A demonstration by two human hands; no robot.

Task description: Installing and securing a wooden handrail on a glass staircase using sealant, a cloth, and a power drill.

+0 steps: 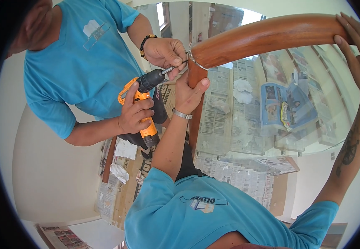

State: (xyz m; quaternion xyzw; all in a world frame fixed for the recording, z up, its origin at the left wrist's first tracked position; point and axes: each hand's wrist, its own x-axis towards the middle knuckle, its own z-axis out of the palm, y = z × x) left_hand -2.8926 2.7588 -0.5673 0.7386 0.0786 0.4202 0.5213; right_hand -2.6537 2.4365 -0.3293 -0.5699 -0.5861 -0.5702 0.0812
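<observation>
A thick, curved, varnished wooden handrail (271, 35) runs from the middle of the view to the upper right. At its left end it meets another wooden rail piece (197, 74), with a pale ragged line along the joint. My left hand (189, 94) is closed round this lower piece just under the joint, thumb on its face. My right hand (355, 39) grips the far right end of the curved handrail, fingers over its side. A co-worker at the left holds an orange and black cordless drill (144, 101); their other hand pinches near the bit tip at the joint.
Under the rail, a clear glass panel (246, 145) curves beside steps covered in newspaper (215, 124). Crumpled white paper (243, 91) and a blue printed sheet (288, 106) lie there. Cardboard (132, 182) and a wooden strip (109, 159) are on the floor at lower left.
</observation>
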